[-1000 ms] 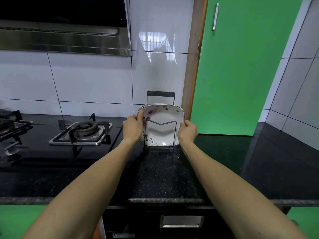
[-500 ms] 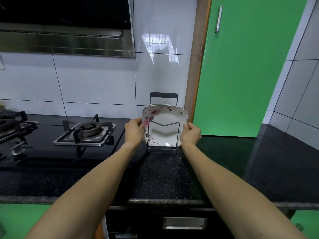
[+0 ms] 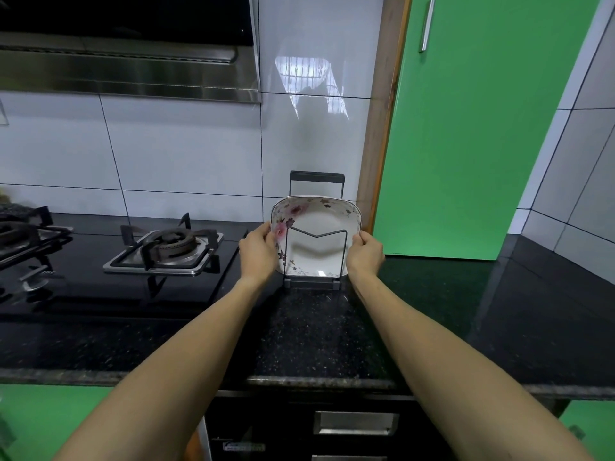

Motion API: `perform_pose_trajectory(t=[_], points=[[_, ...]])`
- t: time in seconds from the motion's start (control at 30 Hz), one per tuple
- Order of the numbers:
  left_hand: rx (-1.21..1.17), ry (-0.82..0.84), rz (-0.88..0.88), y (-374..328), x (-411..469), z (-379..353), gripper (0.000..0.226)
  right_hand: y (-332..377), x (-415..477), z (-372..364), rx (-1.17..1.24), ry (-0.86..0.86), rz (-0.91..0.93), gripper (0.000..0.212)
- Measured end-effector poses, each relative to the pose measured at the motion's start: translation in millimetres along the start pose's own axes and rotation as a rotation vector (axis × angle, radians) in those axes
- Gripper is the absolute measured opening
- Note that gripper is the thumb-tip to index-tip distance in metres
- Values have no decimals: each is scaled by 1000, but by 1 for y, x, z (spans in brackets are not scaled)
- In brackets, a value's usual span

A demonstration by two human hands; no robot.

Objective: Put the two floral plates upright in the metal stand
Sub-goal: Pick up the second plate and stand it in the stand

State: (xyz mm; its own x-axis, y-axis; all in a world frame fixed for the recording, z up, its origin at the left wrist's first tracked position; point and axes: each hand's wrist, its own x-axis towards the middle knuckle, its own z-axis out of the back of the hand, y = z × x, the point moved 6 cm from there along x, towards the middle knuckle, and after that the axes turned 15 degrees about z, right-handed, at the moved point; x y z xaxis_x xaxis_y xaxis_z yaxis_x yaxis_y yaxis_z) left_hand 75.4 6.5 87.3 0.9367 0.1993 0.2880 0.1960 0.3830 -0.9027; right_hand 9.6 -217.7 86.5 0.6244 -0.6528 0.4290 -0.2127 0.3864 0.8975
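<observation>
A white square-ish floral plate (image 3: 316, 224) with pink flowers on its rim stands upright in the dark metal stand (image 3: 312, 283), behind the stand's front wire divider. My left hand (image 3: 258, 252) grips the plate's left edge. On the right edge sits my right hand (image 3: 364, 256), also gripping. The stand's taller back frame (image 3: 316, 176) rises behind the plate. A thin second rim line shows along the plate's top edge; I cannot tell whether it is a second plate.
The stand rests on a black speckled counter (image 3: 316, 334) by the white tiled wall. A gas hob with a burner (image 3: 166, 249) lies to the left. A green cabinet door (image 3: 482, 128) stands to the right. Drawers (image 3: 356, 422) sit below the counter's front edge.
The plate has settled slightly lower and more upright in the stand, with both hands still on its sides. The camera view shifted a little.
</observation>
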Motion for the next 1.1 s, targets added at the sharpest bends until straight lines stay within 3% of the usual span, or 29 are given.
perform_pose_trajectory(t=[0.17,0.33,0.47,0.87,1.1], points=[[-101,46,131,13,-6,-16,32,-2,-10,-8,14,100,-38,32],[-216,154,193,27,-3,-29,63,0,-11,-13,32,158,-56,45],[-235,171,168,19,-8,-28,51,-1,-10,-16,61,171,-95,48],[-258,237,162,15,-12,-22,49,-9,-6,-18,97,170,-122,50],[-167,264,233,22,-15,-16,89,-13,-4,-16,105,216,-136,55]])
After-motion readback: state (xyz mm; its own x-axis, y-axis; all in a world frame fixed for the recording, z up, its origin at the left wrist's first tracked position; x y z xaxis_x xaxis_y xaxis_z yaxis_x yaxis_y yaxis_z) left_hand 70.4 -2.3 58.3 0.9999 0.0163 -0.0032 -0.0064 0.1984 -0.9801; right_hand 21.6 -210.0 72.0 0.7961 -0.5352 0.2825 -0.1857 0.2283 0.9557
